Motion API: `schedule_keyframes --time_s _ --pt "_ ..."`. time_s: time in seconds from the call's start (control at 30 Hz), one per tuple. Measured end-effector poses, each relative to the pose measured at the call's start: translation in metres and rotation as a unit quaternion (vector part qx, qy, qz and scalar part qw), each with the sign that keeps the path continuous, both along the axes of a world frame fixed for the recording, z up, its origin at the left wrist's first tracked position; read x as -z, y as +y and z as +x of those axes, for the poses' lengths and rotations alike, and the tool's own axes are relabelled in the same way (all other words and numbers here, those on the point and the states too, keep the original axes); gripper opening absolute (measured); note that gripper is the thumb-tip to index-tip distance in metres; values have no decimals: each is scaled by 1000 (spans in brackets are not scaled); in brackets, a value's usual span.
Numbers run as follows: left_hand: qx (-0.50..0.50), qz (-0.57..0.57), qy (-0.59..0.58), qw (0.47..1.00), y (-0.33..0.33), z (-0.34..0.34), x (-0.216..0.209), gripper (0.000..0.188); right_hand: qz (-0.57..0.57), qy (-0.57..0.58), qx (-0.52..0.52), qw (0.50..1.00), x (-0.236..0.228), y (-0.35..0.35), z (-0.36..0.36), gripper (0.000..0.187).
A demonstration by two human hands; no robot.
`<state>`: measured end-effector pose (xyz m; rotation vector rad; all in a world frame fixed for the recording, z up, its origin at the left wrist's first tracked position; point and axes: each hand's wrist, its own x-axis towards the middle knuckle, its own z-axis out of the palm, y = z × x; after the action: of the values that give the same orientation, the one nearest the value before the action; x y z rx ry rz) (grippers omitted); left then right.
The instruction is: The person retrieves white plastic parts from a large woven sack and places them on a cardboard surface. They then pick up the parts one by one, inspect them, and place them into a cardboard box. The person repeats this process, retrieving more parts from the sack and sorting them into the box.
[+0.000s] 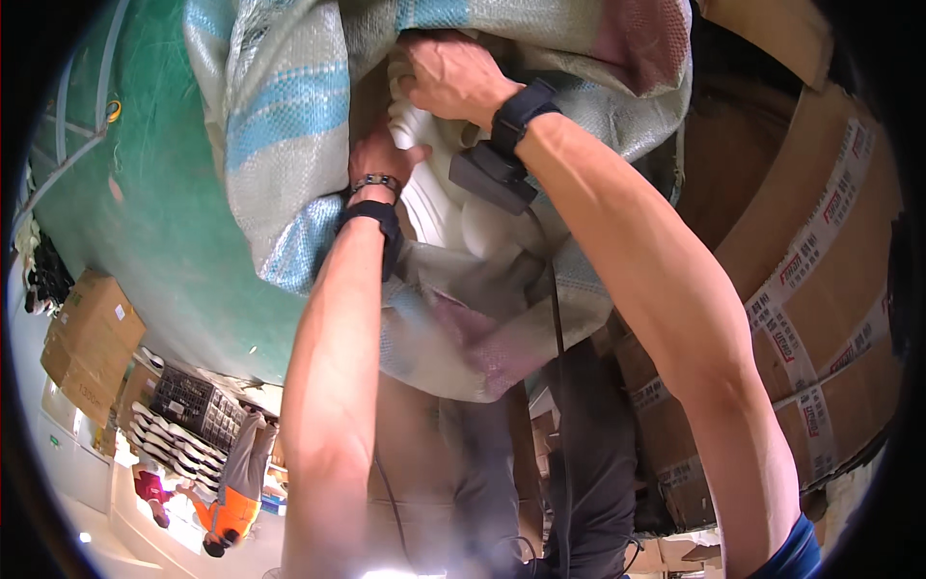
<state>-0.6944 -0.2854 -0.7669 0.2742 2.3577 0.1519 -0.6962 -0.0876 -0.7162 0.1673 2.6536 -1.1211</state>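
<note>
A woven sack (pixel 289 125), whitish with light blue and dull red bands, stands wide open in front of me with its mouth rolled outward. Smooth white curved pieces (pixel 439 193) lie nested inside it; their exact kind is unclear. My right hand (pixel 453 77) reaches over the far side, its fingers bent round the upper end of a white stack. Lower and to the left, my left hand (pixel 381 154) grips the same stack, thumb across the white surface and the other fingers mostly hidden. Black straps circle both wrists, and a dark box (pixel 492 179) sits at the right one.
Large taped cardboard boxes (pixel 820 289) rise close on the right. Green floor (pixel 164 212) spreads to the left. Farther off are a brown carton (pixel 92 347), a dark crate (pixel 193 400), stacked white pieces (pixel 174 444) and a person in orange (pixel 236 511). A dark cable (pixel 559 328) hangs before me.
</note>
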Motion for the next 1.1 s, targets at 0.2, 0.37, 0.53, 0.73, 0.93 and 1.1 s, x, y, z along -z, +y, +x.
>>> schedule_keyframes --time_s 0.2,0.37,0.53,0.73,0.93,1.1 --pt "-46 -3 -6 999 11 13 -18 79 92 76 8 993 22 -12 11 23" --pt "-73 72 -33 994 16 27 -14 89 217 27 -17 976 35 -5 1 27" --pt "-72 60 -83 992 -11 46 14 112 123 -16 -40 992 37 -7 6 23" --pt "-60 71 18 996 -35 80 5 98 127 -37 -70 989 13 -19 28 17" --pt "-157 148 -17 976 -50 140 -61 67 114 3 17 993 -114 -64 113 28" --pt "-212 279 23 936 -28 167 -212 49 101 -66 128 984 -268 -56 184 51"
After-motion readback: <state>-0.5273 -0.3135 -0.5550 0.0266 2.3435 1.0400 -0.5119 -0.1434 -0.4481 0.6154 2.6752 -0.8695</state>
